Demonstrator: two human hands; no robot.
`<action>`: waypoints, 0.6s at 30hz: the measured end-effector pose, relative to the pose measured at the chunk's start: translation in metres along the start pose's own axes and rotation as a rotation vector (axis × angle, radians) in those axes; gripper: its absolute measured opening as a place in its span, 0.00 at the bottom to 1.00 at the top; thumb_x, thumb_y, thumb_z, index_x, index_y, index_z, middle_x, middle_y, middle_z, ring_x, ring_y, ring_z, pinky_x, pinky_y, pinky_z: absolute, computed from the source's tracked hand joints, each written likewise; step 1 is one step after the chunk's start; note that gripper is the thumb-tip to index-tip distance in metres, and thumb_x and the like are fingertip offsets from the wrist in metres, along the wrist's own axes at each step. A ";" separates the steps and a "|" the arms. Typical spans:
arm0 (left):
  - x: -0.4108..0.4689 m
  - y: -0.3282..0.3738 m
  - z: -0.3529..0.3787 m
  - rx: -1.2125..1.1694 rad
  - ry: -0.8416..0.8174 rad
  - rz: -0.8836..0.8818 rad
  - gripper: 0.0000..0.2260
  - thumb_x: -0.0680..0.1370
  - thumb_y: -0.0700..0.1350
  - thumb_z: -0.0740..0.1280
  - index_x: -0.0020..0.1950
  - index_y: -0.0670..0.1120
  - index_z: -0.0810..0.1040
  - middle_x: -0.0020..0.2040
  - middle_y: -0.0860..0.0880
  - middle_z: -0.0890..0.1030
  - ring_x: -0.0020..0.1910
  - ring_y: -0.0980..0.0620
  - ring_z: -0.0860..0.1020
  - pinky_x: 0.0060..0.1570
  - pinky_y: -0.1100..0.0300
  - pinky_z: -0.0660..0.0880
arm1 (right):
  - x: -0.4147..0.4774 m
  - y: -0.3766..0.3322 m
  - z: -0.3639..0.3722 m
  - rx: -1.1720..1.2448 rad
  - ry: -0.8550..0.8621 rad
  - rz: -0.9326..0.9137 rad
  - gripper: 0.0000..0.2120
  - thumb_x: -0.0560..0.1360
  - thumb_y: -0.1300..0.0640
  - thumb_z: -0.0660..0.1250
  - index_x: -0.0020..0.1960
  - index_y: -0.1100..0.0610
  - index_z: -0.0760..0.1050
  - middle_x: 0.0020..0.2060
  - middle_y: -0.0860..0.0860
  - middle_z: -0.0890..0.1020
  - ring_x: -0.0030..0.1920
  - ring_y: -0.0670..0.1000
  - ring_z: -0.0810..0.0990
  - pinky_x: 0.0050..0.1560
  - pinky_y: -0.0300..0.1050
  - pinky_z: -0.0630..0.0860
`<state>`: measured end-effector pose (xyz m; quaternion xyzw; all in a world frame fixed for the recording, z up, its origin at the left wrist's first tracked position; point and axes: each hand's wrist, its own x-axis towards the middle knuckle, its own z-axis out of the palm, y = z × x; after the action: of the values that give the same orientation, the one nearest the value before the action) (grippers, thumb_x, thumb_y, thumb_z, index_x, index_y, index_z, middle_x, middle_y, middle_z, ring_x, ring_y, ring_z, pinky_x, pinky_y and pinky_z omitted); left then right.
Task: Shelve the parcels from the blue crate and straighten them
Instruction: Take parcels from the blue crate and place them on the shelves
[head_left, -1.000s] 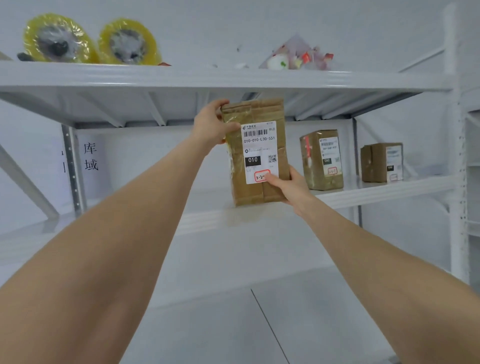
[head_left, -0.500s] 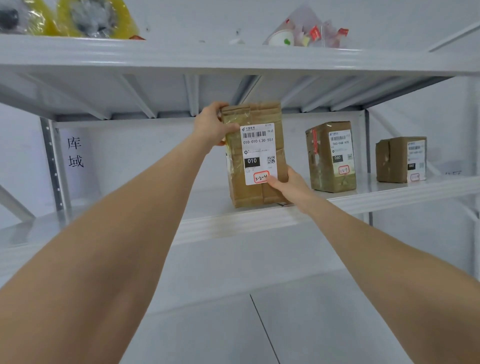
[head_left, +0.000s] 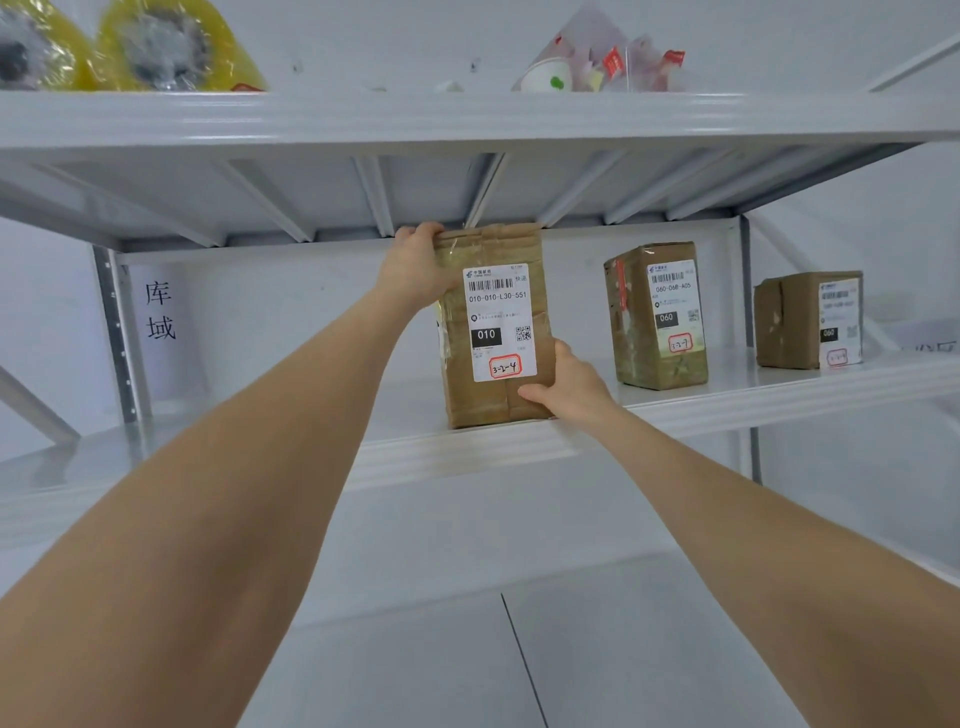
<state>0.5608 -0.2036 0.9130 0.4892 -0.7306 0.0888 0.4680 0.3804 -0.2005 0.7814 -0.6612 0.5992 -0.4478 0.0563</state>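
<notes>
Fingers of the left hand (head_left: 415, 270) and right hand (head_left: 571, 387) grip the upright brown taped parcel (head_left: 478, 405), white label (head_left: 498, 322) facing out.

Taped brown cardboard parcel (head_left: 493, 327); white painted-metal shelf (head_left: 467, 447).

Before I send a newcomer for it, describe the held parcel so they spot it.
Find the white rack's middle shelf. Of the brown parcels there, take the leftmost parcel, held by the left hand at its top and the right hand near its bottom. Its label alone reads 010.
</notes>
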 end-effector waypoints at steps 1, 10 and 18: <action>0.001 0.002 0.000 0.087 -0.002 0.021 0.30 0.73 0.47 0.71 0.73 0.44 0.64 0.69 0.42 0.67 0.65 0.43 0.70 0.64 0.52 0.69 | -0.002 0.000 0.001 -0.027 0.017 -0.015 0.41 0.73 0.51 0.72 0.77 0.54 0.52 0.68 0.53 0.73 0.66 0.57 0.73 0.63 0.51 0.71; 0.003 0.025 -0.001 0.504 -0.090 0.091 0.35 0.71 0.51 0.73 0.74 0.48 0.61 0.67 0.42 0.66 0.69 0.42 0.61 0.62 0.47 0.69 | -0.021 -0.008 0.003 -0.419 0.103 -0.283 0.46 0.75 0.54 0.71 0.79 0.53 0.42 0.77 0.49 0.36 0.77 0.54 0.50 0.65 0.50 0.71; -0.002 0.035 0.009 0.655 -0.058 0.164 0.34 0.73 0.44 0.72 0.74 0.40 0.58 0.69 0.41 0.65 0.69 0.41 0.63 0.63 0.51 0.69 | -0.022 -0.006 0.011 -0.559 0.099 -0.336 0.35 0.79 0.57 0.66 0.78 0.54 0.49 0.78 0.47 0.40 0.78 0.57 0.46 0.56 0.50 0.76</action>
<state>0.5276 -0.1898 0.9186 0.5556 -0.7131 0.3423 0.2561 0.3950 -0.1857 0.7675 -0.7181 0.5833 -0.3008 -0.2314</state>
